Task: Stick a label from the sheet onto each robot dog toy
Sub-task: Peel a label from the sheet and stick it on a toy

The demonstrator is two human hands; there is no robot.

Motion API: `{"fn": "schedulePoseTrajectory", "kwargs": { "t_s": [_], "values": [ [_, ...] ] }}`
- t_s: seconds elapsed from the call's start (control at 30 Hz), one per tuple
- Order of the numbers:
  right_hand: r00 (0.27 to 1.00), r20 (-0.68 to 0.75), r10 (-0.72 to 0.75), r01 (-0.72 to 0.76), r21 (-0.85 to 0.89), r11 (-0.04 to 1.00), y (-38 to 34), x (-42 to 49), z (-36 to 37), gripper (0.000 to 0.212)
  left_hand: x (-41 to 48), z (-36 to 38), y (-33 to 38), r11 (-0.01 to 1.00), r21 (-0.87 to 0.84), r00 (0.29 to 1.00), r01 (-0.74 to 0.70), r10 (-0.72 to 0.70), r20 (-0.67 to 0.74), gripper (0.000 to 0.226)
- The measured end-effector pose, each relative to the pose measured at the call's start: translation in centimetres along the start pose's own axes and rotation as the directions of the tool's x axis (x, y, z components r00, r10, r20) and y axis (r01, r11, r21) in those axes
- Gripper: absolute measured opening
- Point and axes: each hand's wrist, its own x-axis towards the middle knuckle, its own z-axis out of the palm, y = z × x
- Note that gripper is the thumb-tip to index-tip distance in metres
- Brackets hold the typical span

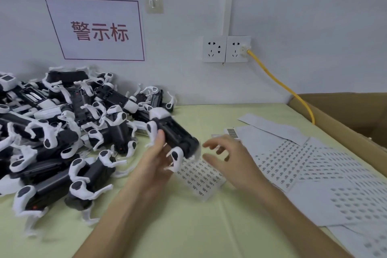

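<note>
Lay under everything: table [188, 226], pale yellow-green. Stood along the table's right edge: cardboard box [343, 115], open. Heaped on the table's left half, against the wall: pile of toys [62, 128], black bodies with white legs. Spread over the table's right side, overlapping: spent sheets [314, 165]. Hung on the wall above the table's left part: sign [98, 29] in red characters. Ran from wall sockets [226, 49] above the table down toward the box: yellow cable [280, 86]. Lay near the table's middle: sheet [199, 176] with rows of small labels. Held just above that sheet, belly up: toy [176, 134]. Gripped the toy from its left flank, thumb up along its side: left hand [156, 163]. Hovered just right of the toy, fingers spread and loosely bent, holding nothing: right hand [228, 157].
</note>
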Motion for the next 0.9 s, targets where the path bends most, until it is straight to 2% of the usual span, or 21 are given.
{"fn": "schedulePoseTrajectory", "kwargs": {
  "t_s": [0.07, 0.13, 0.2, 0.3, 0.4, 0.57, 0.7, 0.77, 0.87, 0.9],
  "values": [
    [0.983, 0.174, 0.051, -0.009, -0.237, 0.971, 0.5, -0.4, 0.9, 0.045, 0.2, -0.7, 0.9, 0.991, -0.128, 0.996, -0.039, 0.029, -0.08, 0.04],
    [0.97, 0.223, 0.097, 0.0, -0.401, 0.916, 0.5, -0.6, 1.6, 0.059, 0.2, -0.8, 1.2, 0.991, -0.102, 0.989, -0.083, 0.07, -0.129, 0.02],
    [0.959, 0.257, 0.124, 0.008, -0.46, 0.888, 0.2, -0.6, 1.6, 0.061, 0.0, -0.3, 1.3, 0.992, -0.062, 0.984, -0.107, 0.097, -0.152, 0.017],
    [0.919, 0.358, 0.164, -0.009, -0.399, 0.917, 0.0, -0.2, 0.4, 0.061, -0.3, 0.0, 1.4, 0.993, -0.034, 0.986, -0.109, 0.104, -0.127, 0.025],
    [0.887, 0.42, 0.192, -0.054, -0.319, 0.946, -0.2, -0.2, -0.8, 0.072, -0.3, -0.2, 1.6, 0.996, -0.025, 0.987, -0.091, 0.087, -0.132, 0.018],
    [0.885, 0.408, 0.224, -0.01, -0.465, 0.885, -0.3, -0.2, -1.8, 0.068, 0.0, 0.1, 1.3, 0.993, 0.014, 0.976, -0.121, 0.121, -0.179, 0.017],
    [0.892, 0.401, 0.211, -0.019, -0.432, 0.902, -0.7, -0.3, -1.8, 0.069, 0.2, -0.1, 1.0, 0.967, 0.237, 0.959, -0.094, 0.152, -0.24, 0.045],
    [0.901, 0.39, 0.189, -0.027, -0.385, 0.923, -0.8, -0.3, -1.7, 0.061, 0.2, -0.2, 0.8, 0.95, 0.299, 0.96, -0.095, 0.167, -0.225, 0.05],
    [0.945, 0.302, 0.122, -0.046, -0.247, 0.968, -1.1, -0.4, -1.7, 0.029, 0.3, -0.3, 0.8, 0.928, 0.353, 0.952, -0.119, 0.208, -0.224, 0.054],
    [0.961, 0.253, 0.112, -0.065, -0.185, 0.981, -1.1, -0.4, -1.8, 0.025, 0.4, -0.4, 0.7, 0.917, 0.377, 0.95, -0.129, 0.223, -0.219, 0.054]
  ]
}}
